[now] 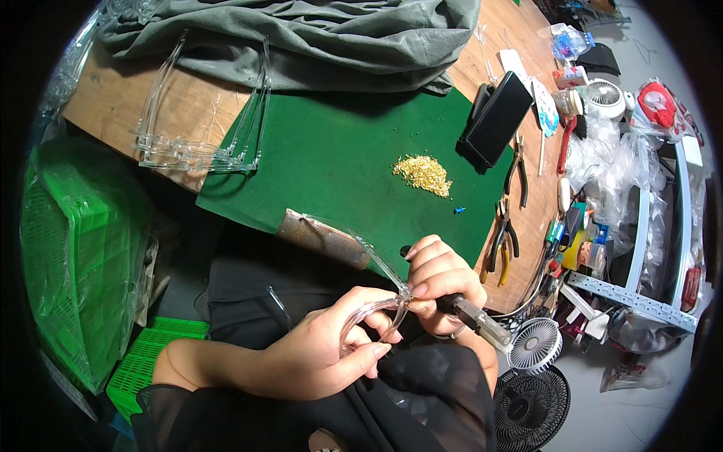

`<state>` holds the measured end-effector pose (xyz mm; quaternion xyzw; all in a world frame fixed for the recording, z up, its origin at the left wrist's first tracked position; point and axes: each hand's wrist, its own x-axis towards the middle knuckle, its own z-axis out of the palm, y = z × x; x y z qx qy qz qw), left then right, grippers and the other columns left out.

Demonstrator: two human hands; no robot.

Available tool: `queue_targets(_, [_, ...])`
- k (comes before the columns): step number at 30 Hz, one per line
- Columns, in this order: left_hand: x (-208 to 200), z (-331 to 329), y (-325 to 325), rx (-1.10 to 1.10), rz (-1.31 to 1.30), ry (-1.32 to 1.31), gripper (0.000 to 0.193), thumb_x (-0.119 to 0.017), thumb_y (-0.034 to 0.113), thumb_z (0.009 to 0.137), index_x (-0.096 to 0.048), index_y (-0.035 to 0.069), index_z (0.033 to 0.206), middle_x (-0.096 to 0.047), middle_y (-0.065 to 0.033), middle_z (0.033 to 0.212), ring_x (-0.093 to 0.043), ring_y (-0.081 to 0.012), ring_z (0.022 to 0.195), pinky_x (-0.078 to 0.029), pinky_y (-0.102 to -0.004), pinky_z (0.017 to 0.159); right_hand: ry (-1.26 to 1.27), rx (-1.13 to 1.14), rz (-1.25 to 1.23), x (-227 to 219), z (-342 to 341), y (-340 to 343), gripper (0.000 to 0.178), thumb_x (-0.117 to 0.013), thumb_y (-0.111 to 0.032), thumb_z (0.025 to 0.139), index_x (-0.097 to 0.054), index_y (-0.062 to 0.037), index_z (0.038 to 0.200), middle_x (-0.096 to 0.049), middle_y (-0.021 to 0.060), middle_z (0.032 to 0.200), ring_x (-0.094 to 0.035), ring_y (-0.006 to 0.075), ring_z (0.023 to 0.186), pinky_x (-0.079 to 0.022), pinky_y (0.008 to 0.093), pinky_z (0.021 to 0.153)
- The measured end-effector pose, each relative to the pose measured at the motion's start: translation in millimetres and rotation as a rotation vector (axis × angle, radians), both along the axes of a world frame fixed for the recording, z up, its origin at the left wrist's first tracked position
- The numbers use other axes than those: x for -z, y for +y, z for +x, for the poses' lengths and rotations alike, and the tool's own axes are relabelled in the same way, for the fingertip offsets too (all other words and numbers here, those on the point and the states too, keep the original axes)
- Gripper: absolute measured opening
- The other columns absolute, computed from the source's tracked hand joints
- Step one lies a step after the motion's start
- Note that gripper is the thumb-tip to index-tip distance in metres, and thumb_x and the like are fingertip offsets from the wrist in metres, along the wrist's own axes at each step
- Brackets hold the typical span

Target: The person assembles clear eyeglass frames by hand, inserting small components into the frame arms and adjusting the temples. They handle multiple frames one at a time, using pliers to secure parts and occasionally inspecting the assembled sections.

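Low in front of me, my left hand (324,346) is closed around a clear plastic eyeglass frame (382,264), one temple of which points up and away over the table edge. Thumb and fingertips of my right hand (444,282) pinch the same frame at its joint. Tucked in the right palm is a screwdriver (482,322) with a see-through handle end, slanting down to the right; its tip is hidden. Beyond the hands lies a heap of tiny gold-coloured metal parts (424,175) on a green mat (324,143), with a small blue piece (459,211) beside it.
Several clear eyeglass frames (196,154) stand stacked at the mat's left. Grey cloth (301,45) covers the back. A black phone-like device (497,120) and pliers (500,239) lie right. Green crates (90,264) stand left; fans (535,345) stand lower right.
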<state>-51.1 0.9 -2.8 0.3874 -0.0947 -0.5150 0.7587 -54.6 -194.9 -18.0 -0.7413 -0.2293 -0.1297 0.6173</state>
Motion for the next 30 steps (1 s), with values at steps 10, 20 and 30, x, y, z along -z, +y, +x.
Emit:
queue_targets(10, [1.5,-1.4,0.4,-0.009,0.005,-0.077,0.045,-0.050,-0.002,0.085,-0.030,0.001,0.125,-0.055,-0.0108,0.095,-0.058,-0.0094,0.066,-0.050,-0.0213,0.059,0.018,-0.011,-0.095,-8.9,-0.8,-1.9,0.014,-0.069,-0.005,0.073,-0.057,-0.0049,0.079,-0.058,0.0050,0.072,-0.054,0.0198,0.063,-0.043,0.0323,0.061])
queue_targets(20, [1.1,-3.5,-0.4,-0.033,0.034,-0.126,0.045,-0.050,-0.002,0.085,-0.029,0.001,0.125,-0.055,-0.0122,0.096,-0.058,-0.0097,0.066,-0.050,-0.0214,0.058,-0.094,0.085,-0.113,-2.2,-3.1,4.5,0.013,-0.068,-0.008,0.075,-0.057,-0.0045,0.079,-0.058,0.0051,0.071,-0.054,0.0196,0.061,-0.044,0.0329,0.059])
queue_targets(30, [-3.6,4.3,2.8,0.056,0.053,-0.032,0.046,-0.049,-0.007,0.083,-0.030,-0.002,0.124,-0.052,-0.0125,0.098,-0.058,-0.0122,0.073,-0.050,-0.0244,0.067,-0.070,0.037,-0.094,-1.9,-2.1,1.8,0.015,-0.069,-0.009,0.075,-0.057,-0.0044,0.082,-0.058,0.0054,0.072,-0.054,0.0199,0.062,-0.044,0.0327,0.059])
